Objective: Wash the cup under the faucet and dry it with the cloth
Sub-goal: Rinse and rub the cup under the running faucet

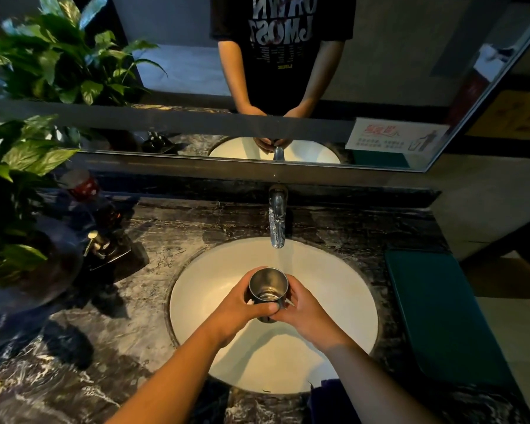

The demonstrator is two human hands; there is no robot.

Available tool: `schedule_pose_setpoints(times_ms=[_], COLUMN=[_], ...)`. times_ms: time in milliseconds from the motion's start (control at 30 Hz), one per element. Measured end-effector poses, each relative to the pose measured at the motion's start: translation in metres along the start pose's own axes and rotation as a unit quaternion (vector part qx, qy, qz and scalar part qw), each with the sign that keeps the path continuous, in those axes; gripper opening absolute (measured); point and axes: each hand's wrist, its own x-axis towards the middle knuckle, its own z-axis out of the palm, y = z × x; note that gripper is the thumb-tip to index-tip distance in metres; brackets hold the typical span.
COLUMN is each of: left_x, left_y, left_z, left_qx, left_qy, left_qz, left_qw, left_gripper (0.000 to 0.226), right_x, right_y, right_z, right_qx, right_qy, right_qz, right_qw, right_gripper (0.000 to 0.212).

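A small steel cup [268, 285] is held upright over the white sink basin [196, 301], mouth tipped towards me. My left hand [242, 304] wraps its left side and my right hand [303, 310] grips its right side and bottom. The chrome faucet [276, 221] juts out over the basin just beyond the cup, and a thin stream of water falls from it close to the cup's far rim. A dark blue cloth [325, 399] lies on the counter at the basin's near right edge, partly hidden by my right forearm.
The dark marble counter [120, 316] surrounds the basin. A potted plant [16, 185] and a soap dispenser [97, 241] stand at the left. A green mat [441, 313] lies at the right. A mirror [380, 71] runs along the back wall.
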Motion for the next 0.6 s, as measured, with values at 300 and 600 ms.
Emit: schedule_pose_setpoints(times_ms=[300,600], left_x=[-0.002,-0.006], left_y=[-0.006,-0.013], left_z=[-0.003,0.020], left_qx=[-0.096,-0.279], left_qy=[0.018,0.063], left_qz=[-0.047,-0.109], left_qw=[0.994,0.952], left_gripper=[0.052,0.048], right_x=[0.003,0.011], right_y=[-0.008,-0.031], right_z=[-0.015,-0.033], right_qx=[-0.021,-0.091], right_qy=[-0.020,-0.012], right_qz=[0.011,0.053], right_qw=[1.000,0.994], right_gripper=[0.064,0.026])
